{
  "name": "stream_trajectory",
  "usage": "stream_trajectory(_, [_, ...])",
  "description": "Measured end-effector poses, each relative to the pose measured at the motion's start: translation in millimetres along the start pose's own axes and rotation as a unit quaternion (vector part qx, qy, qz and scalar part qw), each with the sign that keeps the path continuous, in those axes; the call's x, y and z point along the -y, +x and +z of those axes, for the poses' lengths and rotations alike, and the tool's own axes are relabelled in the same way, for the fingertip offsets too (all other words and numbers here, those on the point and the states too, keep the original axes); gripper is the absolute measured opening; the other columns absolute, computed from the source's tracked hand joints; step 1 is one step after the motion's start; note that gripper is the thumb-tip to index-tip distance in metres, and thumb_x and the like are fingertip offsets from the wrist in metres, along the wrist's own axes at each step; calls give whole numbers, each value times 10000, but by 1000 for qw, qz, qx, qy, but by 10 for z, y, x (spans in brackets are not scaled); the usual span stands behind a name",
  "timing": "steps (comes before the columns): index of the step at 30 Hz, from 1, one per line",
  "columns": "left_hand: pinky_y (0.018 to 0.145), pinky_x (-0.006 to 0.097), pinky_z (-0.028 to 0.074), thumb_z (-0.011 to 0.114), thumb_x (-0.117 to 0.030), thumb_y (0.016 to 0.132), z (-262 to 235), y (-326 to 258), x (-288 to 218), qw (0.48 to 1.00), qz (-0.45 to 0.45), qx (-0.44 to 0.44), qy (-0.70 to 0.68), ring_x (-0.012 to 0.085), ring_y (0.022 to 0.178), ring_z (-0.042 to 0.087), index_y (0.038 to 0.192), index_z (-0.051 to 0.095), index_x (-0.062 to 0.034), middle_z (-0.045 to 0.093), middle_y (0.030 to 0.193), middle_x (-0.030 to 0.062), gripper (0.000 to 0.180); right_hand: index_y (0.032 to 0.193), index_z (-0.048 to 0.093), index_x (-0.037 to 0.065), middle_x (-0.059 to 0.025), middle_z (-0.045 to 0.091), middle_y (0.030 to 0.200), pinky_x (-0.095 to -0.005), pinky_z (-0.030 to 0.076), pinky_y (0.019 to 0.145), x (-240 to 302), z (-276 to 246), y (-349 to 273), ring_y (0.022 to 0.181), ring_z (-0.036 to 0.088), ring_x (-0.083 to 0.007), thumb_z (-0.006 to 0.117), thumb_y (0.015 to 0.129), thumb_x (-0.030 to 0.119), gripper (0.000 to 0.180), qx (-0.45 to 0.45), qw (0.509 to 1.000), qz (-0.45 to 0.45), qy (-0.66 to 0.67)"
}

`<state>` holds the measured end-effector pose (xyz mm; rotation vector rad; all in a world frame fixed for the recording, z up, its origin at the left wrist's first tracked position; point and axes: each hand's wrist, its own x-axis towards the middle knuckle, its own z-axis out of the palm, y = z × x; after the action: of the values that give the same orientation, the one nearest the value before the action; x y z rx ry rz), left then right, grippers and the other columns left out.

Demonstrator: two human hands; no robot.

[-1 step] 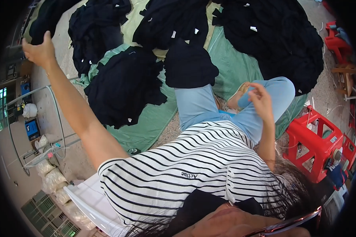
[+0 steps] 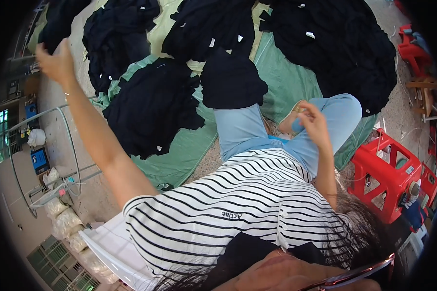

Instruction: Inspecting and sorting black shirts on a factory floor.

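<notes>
My left hand is stretched far out to the left, thumb and fingers apart and holding nothing, near a dark garment pile at the far left edge. My right hand is above my bent right leg, its fingers curled together. A small blue patch shows beside those fingers; whether they hold it I cannot make out. Across my left knee lies a dark garment. Left of it, another dark garment heap rests on a green sheet. My legs wear light blue jeans.
More dark garment piles with white tags, including a large pile at the right, lie ahead. Red plastic stools stand at my right. To the left are a metal frame, clear plastic bags and a blue box.
My left hand has shifted slightly to the right. My right hand has dropped and moved a little left, its fingers more curled. The garments look unmoved.
</notes>
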<state>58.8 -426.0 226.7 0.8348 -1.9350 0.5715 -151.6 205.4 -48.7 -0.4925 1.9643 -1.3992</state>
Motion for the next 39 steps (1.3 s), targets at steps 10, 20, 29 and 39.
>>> stream_trajectory(10, [841,448,478,810,-188,648,-732,-3471,-2512,834,-32,445,-325,376,994,551,1092,546,-56,568,971,151,533,1212,558,103,-163,582,1153,-464,488,853,-310,726,375,1051,604,-380,672,846,159,388,118,939,-16,-322])
stream_trajectory(20, [663,468,472,692,-55,704,-2064,-3776,-1583,659,36,683,-314,397,795,581,781,496,-5,542,788,162,216,1119,612,67,-170,587,1076,-466,490,822,-405,671,395,990,610,-399,618,853,72,267,-8,936,-22,-352])
stream_trajectory(29, [772,408,497,695,-94,823,-1814,-3824,-2032,684,-82,614,-385,310,917,620,1016,611,-39,620,1021,131,217,1188,599,30,-137,670,1071,-372,496,827,-624,793,615,959,653,-261,575,955,386,426,26,992,121,-30])
stream_trajectory(39, [986,458,402,890,-319,593,-1975,-3728,-2513,770,50,551,-318,399,1277,417,1408,415,-57,361,1453,230,978,745,683,8,18,629,650,-302,462,601,-164,489,57,641,569,-83,725,872,248,275,156,963,24,-220])
